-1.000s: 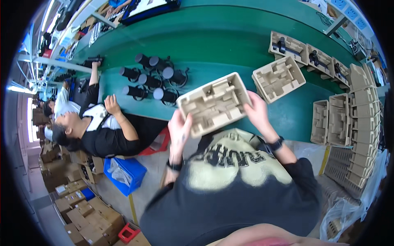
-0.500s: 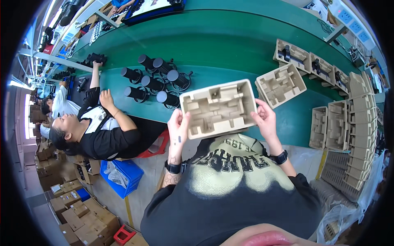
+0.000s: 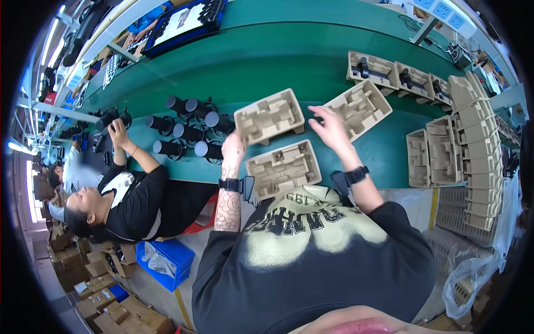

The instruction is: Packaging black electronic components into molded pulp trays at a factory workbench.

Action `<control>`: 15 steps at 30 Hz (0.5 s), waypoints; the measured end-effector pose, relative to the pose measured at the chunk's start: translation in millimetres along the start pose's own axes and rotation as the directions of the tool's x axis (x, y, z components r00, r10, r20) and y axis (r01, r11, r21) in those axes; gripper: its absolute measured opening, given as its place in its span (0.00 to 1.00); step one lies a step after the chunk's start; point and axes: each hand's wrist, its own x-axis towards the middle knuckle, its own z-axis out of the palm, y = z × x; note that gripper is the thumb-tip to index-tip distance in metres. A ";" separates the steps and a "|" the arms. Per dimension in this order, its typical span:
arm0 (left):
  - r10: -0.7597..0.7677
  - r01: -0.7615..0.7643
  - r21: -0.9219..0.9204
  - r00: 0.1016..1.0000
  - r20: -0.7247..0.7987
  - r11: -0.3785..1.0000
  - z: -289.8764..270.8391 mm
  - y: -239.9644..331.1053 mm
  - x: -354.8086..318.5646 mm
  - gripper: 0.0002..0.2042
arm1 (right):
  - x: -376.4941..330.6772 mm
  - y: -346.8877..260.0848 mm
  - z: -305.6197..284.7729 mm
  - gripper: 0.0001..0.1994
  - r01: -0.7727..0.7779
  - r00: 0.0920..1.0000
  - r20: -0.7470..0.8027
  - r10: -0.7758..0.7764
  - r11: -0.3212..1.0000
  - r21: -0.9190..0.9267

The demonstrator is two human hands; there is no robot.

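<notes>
My left hand (image 3: 233, 149) grips the lower left corner of a tan moulded-pulp tray (image 3: 270, 118), its fingers partly hidden. The tray's shaped hollows face up and hold nothing. Nearer my body, a second pulp tray (image 3: 285, 167) lies at the green table's front edge, touched by neither hand. My right hand (image 3: 329, 129) is open, fingers spread, between the gripped tray and a third pulp tray (image 3: 364, 108) on its right. I cannot tell whether its fingers touch that third tray.
Several black cylindrical devices (image 3: 188, 132) stand left of the trays. A co-worker (image 3: 133, 195) sits at the left, hands on a dark part. Pulp trays with black parts (image 3: 371, 72) line the back right; stacked trays (image 3: 470, 150) stand far right. A blue bin (image 3: 167, 264) is on the floor.
Both hands held one tray before; now my left hand grips a tray farther back and another lies near my body. My right hand has let go and moved left and back.
</notes>
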 end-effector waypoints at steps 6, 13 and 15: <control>0.295 -0.295 0.110 0.955 0.019 0.949 8.0 129.3 -6.4 0.13 | 13.6 117.3 -125.0 0.17 -0.303 0.812 -0.583 -0.030 0.832 -0.465; 0.100 0.339 -0.523 0.760 0.642 0.782 89.1 207.3 -4.5 0.20 | -15.4 130.3 -162.4 0.22 -0.452 0.889 -0.150 0.433 0.773 -0.445; 0.205 0.188 -0.625 0.841 0.501 0.758 84.2 218.6 2.5 0.21 | -41.6 65.4 -159.3 0.18 -0.456 0.887 -0.387 0.254 0.621 -0.638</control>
